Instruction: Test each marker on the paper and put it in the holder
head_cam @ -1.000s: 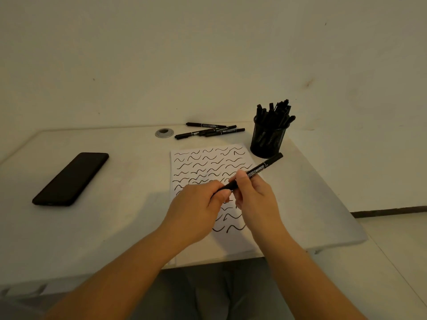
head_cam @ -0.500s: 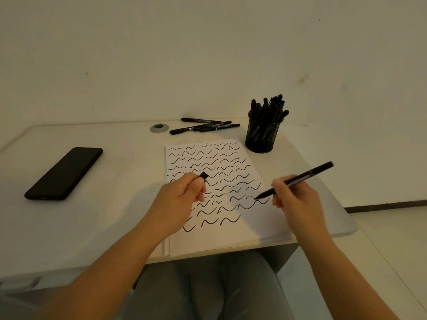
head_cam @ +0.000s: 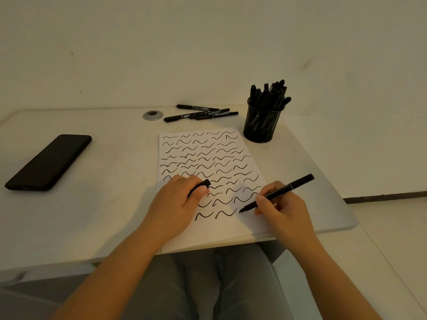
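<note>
The testing step is in hand: the right hand (head_cam: 285,209) pinches the uncapped marker (head_cam: 277,194), tip on the paper (head_cam: 233,229) near the table's (head_cam: 104,215) front edge, the left hand (head_cam: 175,204) grips its cap (head_cam: 204,184); next, I judge, a squiggle, recapping, then the holder (head_cam: 262,124) at the back right corner.

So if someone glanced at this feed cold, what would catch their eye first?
Most likely the paper mid-table, covered in rows of black squiggles, with the right hand setting an uncapped marker tip to its lower right. The left hand holds the cap on the sheet. Behind, a mesh holder crammed with markers stands at the far right, and a dark phone lies at the left.
</note>
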{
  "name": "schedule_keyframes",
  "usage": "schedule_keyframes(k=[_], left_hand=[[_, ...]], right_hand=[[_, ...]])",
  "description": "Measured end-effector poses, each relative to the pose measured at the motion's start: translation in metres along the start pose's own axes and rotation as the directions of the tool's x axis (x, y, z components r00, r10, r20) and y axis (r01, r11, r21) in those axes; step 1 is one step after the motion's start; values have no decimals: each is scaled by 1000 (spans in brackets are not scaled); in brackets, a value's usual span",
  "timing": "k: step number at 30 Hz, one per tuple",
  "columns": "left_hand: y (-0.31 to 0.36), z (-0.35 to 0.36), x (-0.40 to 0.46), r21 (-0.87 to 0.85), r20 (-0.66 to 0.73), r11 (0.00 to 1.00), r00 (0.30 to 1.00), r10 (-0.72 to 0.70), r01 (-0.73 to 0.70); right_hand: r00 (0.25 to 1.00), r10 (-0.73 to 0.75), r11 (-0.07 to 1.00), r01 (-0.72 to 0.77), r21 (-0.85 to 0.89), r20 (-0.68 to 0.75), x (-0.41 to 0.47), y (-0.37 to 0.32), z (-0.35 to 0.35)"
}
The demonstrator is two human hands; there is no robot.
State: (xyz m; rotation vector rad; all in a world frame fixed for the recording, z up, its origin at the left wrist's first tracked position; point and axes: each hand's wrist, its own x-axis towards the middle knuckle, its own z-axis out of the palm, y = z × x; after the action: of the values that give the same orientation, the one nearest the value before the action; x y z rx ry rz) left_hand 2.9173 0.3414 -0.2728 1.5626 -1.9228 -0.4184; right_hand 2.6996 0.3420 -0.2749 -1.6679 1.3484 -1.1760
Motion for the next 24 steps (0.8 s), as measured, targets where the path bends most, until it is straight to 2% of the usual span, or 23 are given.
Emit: schedule_keyframes(k=[4,6,9,11,13,16,19,24], left_hand=[[-1,1,0,-8,-2,1000,1000,-11,11],[-1,1,0,-15,0,1000,1000,-13,13],[-1,0,1,-43,7,999,1000,-22,22],[0,-1,0,-84,-25,996,999,-21,19],[0,-3,-1,-136,-119,990,991,-54,37],[-1,-6,-1,-232,-221,961,954,-203,151],[-2,-8,0,-312,-205,921,930,-304,233],[2,-11,3,-266,-155,931,942,-297,249]], right_hand=[[997,3,996,-10,-84,-78,2,2,-4],[987,4,996,-19,-92,-162,2,2,-9],[952,33,999,-25,31,-305,1,-1,-16],[948,73,996,-51,78,-309,1,-3,-16],[954,105,993,-84,87,-281,1,-5,-11],[953,127,990,-104,97,-276,0,-7,-7],[953,107,993,-88,79,-285,-3,-8,-4],[953,139,990,-126,66,-270,-7,-10,2]])
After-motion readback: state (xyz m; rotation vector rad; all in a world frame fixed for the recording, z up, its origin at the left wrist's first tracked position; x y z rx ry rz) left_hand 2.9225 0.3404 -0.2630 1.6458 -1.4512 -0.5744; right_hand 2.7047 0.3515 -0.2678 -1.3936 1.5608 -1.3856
